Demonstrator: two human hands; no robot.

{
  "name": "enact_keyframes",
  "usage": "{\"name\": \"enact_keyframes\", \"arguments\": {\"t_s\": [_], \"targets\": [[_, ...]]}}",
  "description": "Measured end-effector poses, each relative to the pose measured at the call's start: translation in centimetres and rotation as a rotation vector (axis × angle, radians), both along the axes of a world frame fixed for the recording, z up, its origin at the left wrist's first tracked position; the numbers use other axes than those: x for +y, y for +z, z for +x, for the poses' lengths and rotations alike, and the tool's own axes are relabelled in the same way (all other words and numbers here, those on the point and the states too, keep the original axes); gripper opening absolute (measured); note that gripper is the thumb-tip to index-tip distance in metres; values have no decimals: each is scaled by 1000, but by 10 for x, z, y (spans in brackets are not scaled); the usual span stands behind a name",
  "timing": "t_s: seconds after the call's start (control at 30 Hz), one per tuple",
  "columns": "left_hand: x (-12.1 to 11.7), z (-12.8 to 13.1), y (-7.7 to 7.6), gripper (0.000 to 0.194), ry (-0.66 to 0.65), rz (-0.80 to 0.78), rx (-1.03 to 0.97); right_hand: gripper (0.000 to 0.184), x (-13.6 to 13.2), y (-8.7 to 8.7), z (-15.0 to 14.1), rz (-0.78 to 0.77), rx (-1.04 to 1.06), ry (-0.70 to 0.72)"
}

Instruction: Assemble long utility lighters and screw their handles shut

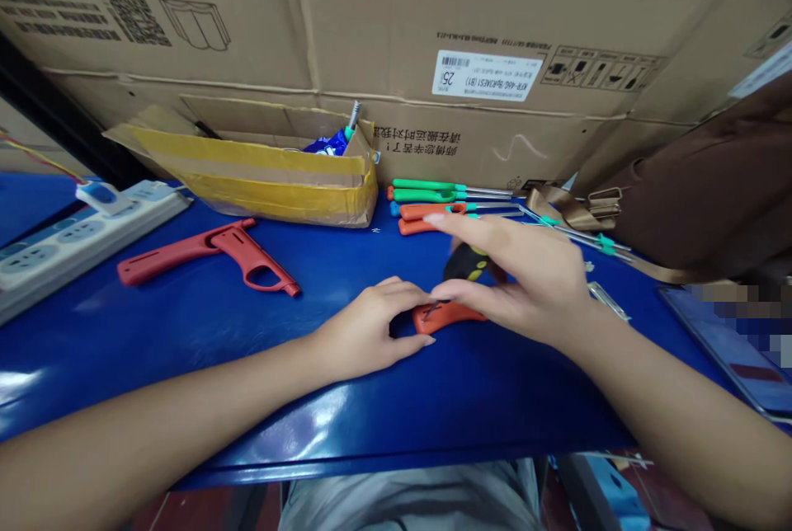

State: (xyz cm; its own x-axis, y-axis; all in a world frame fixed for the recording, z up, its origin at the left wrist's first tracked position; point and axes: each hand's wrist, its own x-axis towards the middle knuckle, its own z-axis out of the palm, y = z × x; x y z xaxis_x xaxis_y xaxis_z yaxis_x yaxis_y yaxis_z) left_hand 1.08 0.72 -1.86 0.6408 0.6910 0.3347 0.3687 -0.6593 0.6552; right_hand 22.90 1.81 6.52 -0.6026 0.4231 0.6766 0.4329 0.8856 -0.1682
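Observation:
My left hand (371,329) rests on the blue table (247,366), fingers curled around the end of a small orange plastic part (442,317). My right hand (516,275) hovers over the same part and grips a black and yellow screwdriver (464,263), whose tip points down at the part. Most of the part is hidden under both hands.
A red gun-shaped plastic shell (210,255) lies to the left. A white power strip (74,238) sits at far left. An open taped carton (260,172) stands behind. Several green and orange handled tools (445,201) lie near the big cardboard boxes (433,36). A phone (730,345) lies at right.

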Motion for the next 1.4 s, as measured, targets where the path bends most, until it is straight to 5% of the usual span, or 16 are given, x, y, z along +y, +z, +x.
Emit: {"name": "enact_keyframes", "arguments": {"t_s": [0.17,0.33,0.5,0.67,0.83,1.0,1.13,1.3,1.4], "targets": [[0,0,0,36,-7,-38,2,41,-1,2,0,-310,40,136],[0,0,0,37,-11,-41,3,36,0,1,0,54,60,-22],[0,0,0,31,-6,-26,6,40,-1,2,-3,-88,65,122],[-1,0,2,27,-3,-21,8,33,-3,0,0,180,-41,-3],[-1,0,1,30,-10,-27,10,40,-2,-2,-1,-157,-17,112],[0,0,-1,33,-10,-26,-16,34,2,-3,-3,148,-5,-85],[0,0,0,34,-13,-26,2,41,1,0,-2,-83,-45,49],[0,0,1,27,-12,-5,8,33,0,0,-1,126,-29,-17],[0,0,1,31,-15,-13,5,42,-1,1,-2,-39,-56,55]]}}
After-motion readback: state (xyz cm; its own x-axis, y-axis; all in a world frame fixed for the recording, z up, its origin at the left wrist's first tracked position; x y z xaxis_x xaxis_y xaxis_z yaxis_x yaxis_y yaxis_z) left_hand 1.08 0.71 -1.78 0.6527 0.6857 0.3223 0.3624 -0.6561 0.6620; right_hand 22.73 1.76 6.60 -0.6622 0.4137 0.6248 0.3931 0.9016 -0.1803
